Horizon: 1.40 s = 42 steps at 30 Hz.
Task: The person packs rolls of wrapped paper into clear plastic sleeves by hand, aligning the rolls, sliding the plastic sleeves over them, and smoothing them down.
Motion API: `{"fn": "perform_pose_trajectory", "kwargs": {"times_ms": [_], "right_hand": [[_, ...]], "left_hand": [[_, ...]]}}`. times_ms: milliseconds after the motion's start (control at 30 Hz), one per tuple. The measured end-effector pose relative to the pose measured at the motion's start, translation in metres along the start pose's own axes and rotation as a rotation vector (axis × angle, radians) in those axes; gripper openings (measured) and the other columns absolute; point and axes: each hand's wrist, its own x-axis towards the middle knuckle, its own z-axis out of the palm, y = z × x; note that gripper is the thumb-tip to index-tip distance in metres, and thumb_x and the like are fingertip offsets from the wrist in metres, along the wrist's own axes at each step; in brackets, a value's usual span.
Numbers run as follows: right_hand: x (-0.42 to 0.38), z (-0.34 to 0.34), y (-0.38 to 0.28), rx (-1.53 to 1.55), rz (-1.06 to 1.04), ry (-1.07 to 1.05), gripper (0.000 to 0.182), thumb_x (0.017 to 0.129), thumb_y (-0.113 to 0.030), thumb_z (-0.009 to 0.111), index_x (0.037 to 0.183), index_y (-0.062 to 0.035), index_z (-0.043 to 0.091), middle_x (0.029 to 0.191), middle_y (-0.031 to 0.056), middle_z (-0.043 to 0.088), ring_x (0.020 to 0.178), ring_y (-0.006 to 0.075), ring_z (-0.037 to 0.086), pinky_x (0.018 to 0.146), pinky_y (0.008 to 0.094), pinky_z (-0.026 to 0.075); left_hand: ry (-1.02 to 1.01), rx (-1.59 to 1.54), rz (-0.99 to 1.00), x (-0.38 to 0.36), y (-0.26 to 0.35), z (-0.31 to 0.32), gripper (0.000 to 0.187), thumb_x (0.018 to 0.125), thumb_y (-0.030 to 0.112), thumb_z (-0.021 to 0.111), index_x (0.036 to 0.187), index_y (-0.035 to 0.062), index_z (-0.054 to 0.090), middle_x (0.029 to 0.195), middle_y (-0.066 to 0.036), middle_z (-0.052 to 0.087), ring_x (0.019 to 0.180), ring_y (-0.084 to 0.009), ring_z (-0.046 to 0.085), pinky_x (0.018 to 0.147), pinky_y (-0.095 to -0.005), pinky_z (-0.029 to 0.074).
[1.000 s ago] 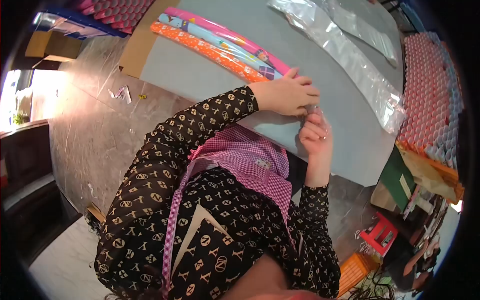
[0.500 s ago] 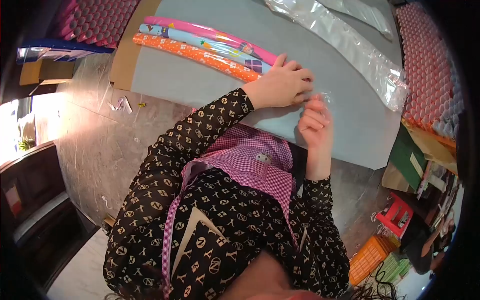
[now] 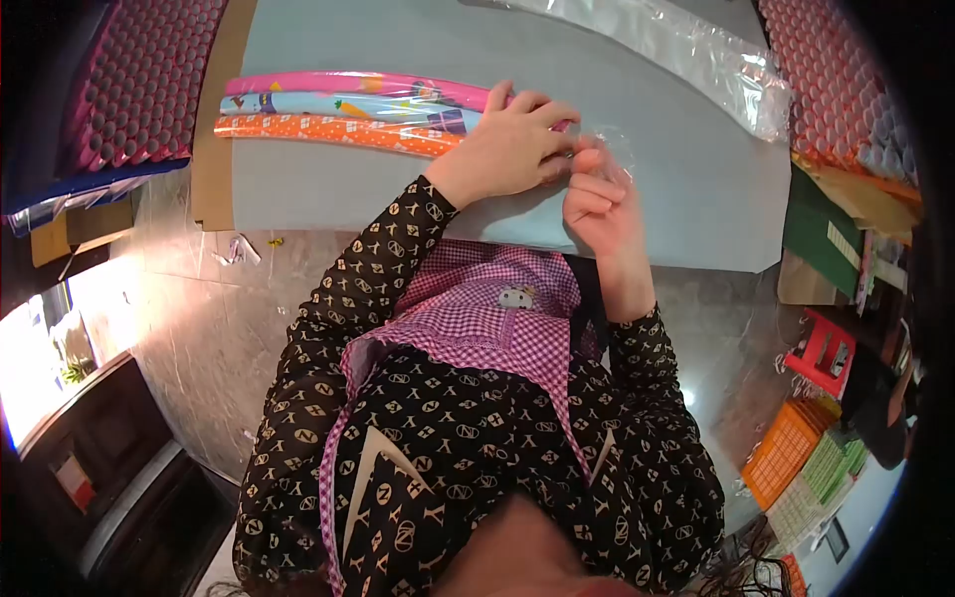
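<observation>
Three wrapping paper rolls lie side by side on the table: a pink roll (image 3: 328, 84), a light blue patterned roll (image 3: 383, 108) and an orange dotted roll (image 3: 318, 130). Shiny clear film covers them. My left hand (image 3: 512, 147) lies across their right ends with its fingers curled over them, hiding part of those ends. Just to its right, my right hand (image 3: 600, 199) is closed in a pinch on the loose end of the clear plastic sleeve (image 3: 619, 144). Its fingertips almost touch my left fingers.
Long clear plastic sleeves (image 3: 686, 70) lie across the far right of the grey table (image 3: 696, 199). Stacks of pink-ended rolls stand at the left (image 3: 149, 90) and right (image 3: 831, 90). A red stool (image 3: 824, 353) and an orange crate (image 3: 786, 453) are on the floor at right.
The view has turned and shifted, so rolls and hands appear farther left and the rolls look more level. Both hands keep nearly the same hold at the rolls' right end.
</observation>
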Motion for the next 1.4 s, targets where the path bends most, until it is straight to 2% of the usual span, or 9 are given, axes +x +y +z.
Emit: {"fn": "perform_pose_trajectory", "kwargs": {"times_ms": [367, 600, 633, 700, 833, 900, 1033, 1267, 1400], "right_hand": [[0.001, -0.001, -0.001, 0.001, -0.007, 0.02, 0.035, 0.103, -0.023, 0.038, 0.111, 0.0036, 0.059, 0.09, 0.0115, 0.068, 0.047, 0.0069, 0.046, 0.044, 0.0223, 0.035], [-0.006, 0.006, 0.008, -0.01, -0.053, 0.288, 0.036, 0.103, -0.035, 0.044, 0.107, -0.0061, 0.065, 0.066, -0.0017, 0.053, 0.037, 0.0072, 0.035, 0.037, 0.0242, 0.025], [-0.005, -0.013, -0.001, -0.093, 0.049, 0.053, 0.043, 0.102, -0.043, 0.043, 0.109, -0.007, 0.066, 0.071, 0.0015, 0.061, 0.039, 0.0071, 0.035, 0.039, 0.024, 0.025], [-0.004, -0.001, 0.0, -0.303, -0.072, 0.005, 0.059, 0.1, -0.056, 0.037, 0.12, -0.006, 0.063, 0.094, 0.0084, 0.072, 0.048, 0.0082, 0.038, 0.045, 0.0239, 0.029], [-0.012, 0.031, 0.004, -1.096, -0.405, 0.068, 0.036, 0.1, -0.031, 0.049, 0.12, -0.0034, 0.061, 0.114, 0.0122, 0.067, 0.061, 0.0168, 0.055, 0.056, 0.0307, 0.044], [-0.01, 0.04, 0.0, -2.36, -0.955, -0.259, 0.035, 0.091, -0.01, 0.057, 0.125, -0.0059, 0.059, 0.12, 0.0131, 0.064, 0.073, 0.0231, 0.06, 0.064, 0.0349, 0.048], [-0.013, 0.055, -0.011, -2.935, -0.776, -0.255, 0.047, 0.082, -0.002, 0.059, 0.129, -0.0066, 0.056, 0.12, 0.013, 0.063, 0.097, 0.0314, 0.063, 0.076, 0.0437, 0.05], [-0.009, 0.036, -0.027, -2.742, -0.612, 0.031, 0.03, 0.084, -0.007, 0.061, 0.114, -0.003, 0.056, 0.093, 0.0158, 0.068, 0.073, 0.0309, 0.065, 0.063, 0.0374, 0.049], [-0.008, 0.04, -0.03, -2.019, -0.325, 0.369, 0.025, 0.082, -0.005, 0.06, 0.105, -0.0005, 0.053, 0.082, 0.0134, 0.067, 0.058, 0.0225, 0.06, 0.054, 0.0303, 0.046]], "left_hand": [[-0.045, -0.036, -0.097, 0.005, 0.006, 0.001, 0.021, 0.082, 0.027, 0.065, 0.097, 0.0143, 0.072, 0.123, 0.002, 0.059, 0.117, -0.025, 0.05, 0.107, -0.0535, 0.027], [0.045, 0.028, -0.105, 0.007, 0.015, 0.004, 0.019, 0.083, 0.027, 0.06, 0.093, 0.0148, 0.071, 0.114, -0.002, 0.062, 0.111, -0.0284, 0.052, 0.104, -0.0539, 0.029], [0.03, 0.097, -0.078, 0.006, 0.015, 0.004, 0.021, 0.083, 0.027, 0.06, 0.096, 0.0127, 0.069, 0.116, -0.004, 0.061, 0.111, -0.0295, 0.051, 0.103, -0.0541, 0.029], [0.027, -0.028, -0.088, 0.008, 0.011, 0.004, 0.024, 0.083, 0.028, 0.06, 0.098, 0.01, 0.067, 0.118, -0.004, 0.059, 0.111, -0.0283, 0.051, 0.102, -0.0524, 0.029], [-0.091, 0.007, -0.163, 0.011, 0.013, 0.003, 0.034, 0.078, 0.027, 0.065, 0.11, 0.0154, 0.066, 0.124, -0.002, 0.058, 0.118, -0.0272, 0.049, 0.106, -0.0524, 0.028], [-0.077, -0.033, -0.166, 0.008, 0.011, 0.003, 0.033, 0.081, 0.03, 0.063, 0.11, 0.0142, 0.066, 0.125, -0.002, 0.058, 0.118, -0.027, 0.05, 0.106, -0.0524, 0.029], [-0.072, -0.017, -0.227, 0.009, 0.014, 0.006, 0.03, 0.083, 0.031, 0.062, 0.106, 0.013, 0.068, 0.125, -0.001, 0.058, 0.118, -0.0273, 0.05, 0.107, -0.052, 0.028], [-0.176, 0.002, -0.172, 0.01, 0.014, -0.004, 0.024, 0.085, 0.033, 0.06, 0.097, 0.015, 0.071, 0.123, 0.001, 0.058, 0.115, -0.0256, 0.052, 0.107, -0.0517, 0.028], [-0.142, -0.039, -0.142, 0.006, 0.013, -0.004, 0.023, 0.085, 0.035, 0.061, 0.098, 0.0189, 0.071, 0.122, 0.002, 0.059, 0.115, -0.0239, 0.052, 0.107, -0.0539, 0.026]]}}
